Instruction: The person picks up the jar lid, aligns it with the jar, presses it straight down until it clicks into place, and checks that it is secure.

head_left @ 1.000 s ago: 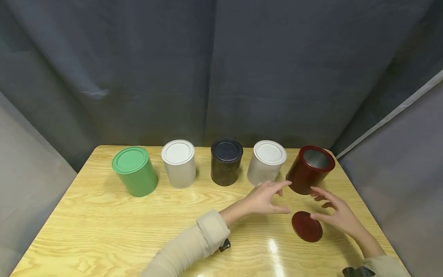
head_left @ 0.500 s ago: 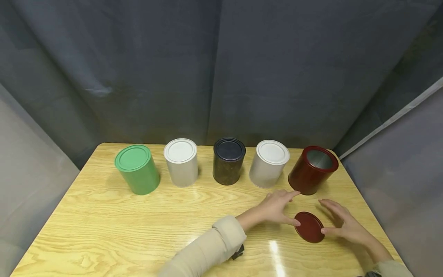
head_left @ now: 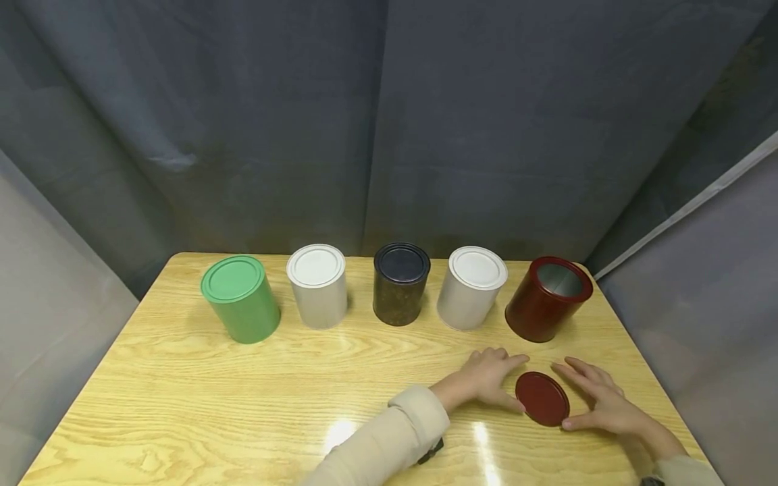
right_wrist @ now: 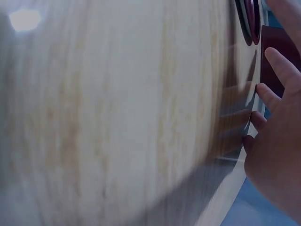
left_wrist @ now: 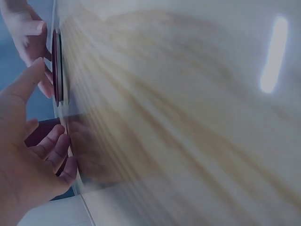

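Note:
A dark red round lid (head_left: pixel 543 398) lies flat on the wooden table, toward the right. My left hand (head_left: pixel 491 379) is at its left side, fingers spread and thumb tip right at the rim. On the opposite side is my right hand (head_left: pixel 604 401), its thumb near the lid's lower right edge and its fingers stretched past the upper right. In the left wrist view the lid (left_wrist: pixel 57 68) shows edge-on between both hands. Behind it stands the dark red can (head_left: pixel 536 312), uncovered, its metallic inside showing.
Along the back of the table (head_left: pixel 243 405) stand a green can (head_left: pixel 243 304), a white can (head_left: pixel 319 297), a black can (head_left: pixel 400 293) and another white can (head_left: pixel 468 297), all lidded. Dark grey curtains (head_left: pixel 273 135) hang behind, and a grey panel (head_left: pixel 717 304) rises at the right.
Both hands have moved down toward the front, away from the red can, and now lie low on either side of the lid. The cans and the lid have stayed in place.

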{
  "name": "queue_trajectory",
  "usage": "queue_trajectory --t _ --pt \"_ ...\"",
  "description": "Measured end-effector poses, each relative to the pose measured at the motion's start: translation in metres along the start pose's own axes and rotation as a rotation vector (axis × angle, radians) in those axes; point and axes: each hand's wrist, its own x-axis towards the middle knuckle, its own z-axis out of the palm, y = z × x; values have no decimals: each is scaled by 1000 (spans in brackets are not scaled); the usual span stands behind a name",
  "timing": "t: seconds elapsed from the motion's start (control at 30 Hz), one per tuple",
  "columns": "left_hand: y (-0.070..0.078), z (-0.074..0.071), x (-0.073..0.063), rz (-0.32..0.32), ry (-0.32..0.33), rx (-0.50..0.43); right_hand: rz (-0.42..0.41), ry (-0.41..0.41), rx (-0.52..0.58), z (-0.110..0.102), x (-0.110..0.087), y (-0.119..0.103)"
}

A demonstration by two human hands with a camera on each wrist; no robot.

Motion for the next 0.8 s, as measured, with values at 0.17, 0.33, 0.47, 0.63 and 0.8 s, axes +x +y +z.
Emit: queue_trajectory --t 0.17,0.33,0.47,0.63,0.8 --pt "6 1 1 -44 -25 35 -26 0 -60 5 1 6" --pt "12 2 2 -82 -56 79 -47 14 -75 9 1 10" --pt "12 4 2 -104 -72 116 -65 29 -91 10 5 9" --pt "13 6 3 -109 -71 130 -71 36 -96 12 4 9" --pt "16 8 4 -119 -50 152 -83 58 -91 13 2 11"
